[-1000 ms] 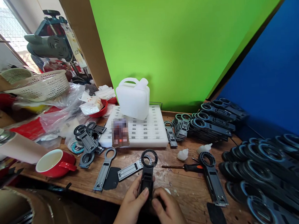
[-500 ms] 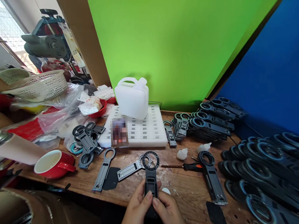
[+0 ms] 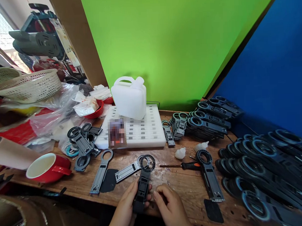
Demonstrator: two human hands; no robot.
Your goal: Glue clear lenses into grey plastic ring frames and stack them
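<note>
My left hand (image 3: 127, 200) is wrapped round the flat arm of a black ring-ended bracket (image 3: 142, 186), its ring pointing away from me. Just right of it, apart from the bracket, my right hand (image 3: 170, 205) has its thumb and fingers curled together; whether anything small is between them is hidden. Beyond the held ring lies a grey ring-ended bracket (image 3: 127, 171), partly covered by it. Another grey bracket (image 3: 101, 175) rests further left beside a black flat pad (image 3: 110, 180). A screwdriver (image 3: 188, 165) with a black and orange handle lies ahead of my right hand.
Stacked black brackets (image 3: 256, 168) crowd the right side, with more at the back. A white jug (image 3: 129, 99) stands on a white foam tray (image 3: 152, 141). At left are a red mug (image 3: 48, 169), loose brackets (image 3: 83, 142) and a white basket (image 3: 37, 86). One bracket (image 3: 211, 180) lies right.
My right hand has come off the bracket and moved slightly right. The bracket, now in my left hand alone, has shifted left and tilted. The whole view has shifted a little.
</note>
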